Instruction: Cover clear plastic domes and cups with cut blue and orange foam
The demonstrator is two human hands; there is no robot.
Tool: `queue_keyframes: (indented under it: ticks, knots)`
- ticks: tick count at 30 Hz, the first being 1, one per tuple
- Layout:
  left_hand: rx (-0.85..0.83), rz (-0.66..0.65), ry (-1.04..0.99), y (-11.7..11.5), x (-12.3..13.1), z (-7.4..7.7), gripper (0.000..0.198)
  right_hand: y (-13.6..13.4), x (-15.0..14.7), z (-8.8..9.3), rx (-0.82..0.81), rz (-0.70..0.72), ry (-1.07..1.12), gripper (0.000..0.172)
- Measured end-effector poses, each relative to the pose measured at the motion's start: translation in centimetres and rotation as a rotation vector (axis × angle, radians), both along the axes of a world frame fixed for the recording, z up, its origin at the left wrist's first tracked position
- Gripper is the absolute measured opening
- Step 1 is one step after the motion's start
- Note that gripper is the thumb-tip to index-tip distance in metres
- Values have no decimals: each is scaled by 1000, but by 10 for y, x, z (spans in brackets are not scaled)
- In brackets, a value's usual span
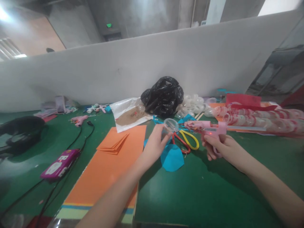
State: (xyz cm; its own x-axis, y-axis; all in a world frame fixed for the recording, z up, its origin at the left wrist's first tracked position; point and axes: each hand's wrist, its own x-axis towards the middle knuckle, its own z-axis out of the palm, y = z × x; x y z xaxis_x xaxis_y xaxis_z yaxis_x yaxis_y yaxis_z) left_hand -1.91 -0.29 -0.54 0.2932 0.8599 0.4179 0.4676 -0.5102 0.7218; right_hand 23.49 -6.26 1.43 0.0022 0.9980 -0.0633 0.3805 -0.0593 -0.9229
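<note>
The fingers of the left hand [154, 147] are pinched on a clear plastic dome [171, 125], held over red-and-yellow scissors [182, 142]. A pink glue gun [206, 128] is gripped by the right hand [220, 147]; skin could be burned or the plastic melted if its nozzle is brought too close.

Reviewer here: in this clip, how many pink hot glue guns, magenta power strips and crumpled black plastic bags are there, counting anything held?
Pink hot glue guns: 2, one in the right hand, one on the green bench
Magenta power strips: 1
Crumpled black plastic bags: 1
Total: 4
</note>
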Motion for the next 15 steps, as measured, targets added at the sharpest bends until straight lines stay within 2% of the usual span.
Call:
queue_keyframes:
  ticks: [3, 15]
  knots:
    - [-2, 1, -1, -1, 0, 0, 18, -1, 0, 0, -72, -2, 87, 69]
    - [17, -19, 14, 1, 1, -4, 21, -1, -4, 1, -44, 20, 161, 67]
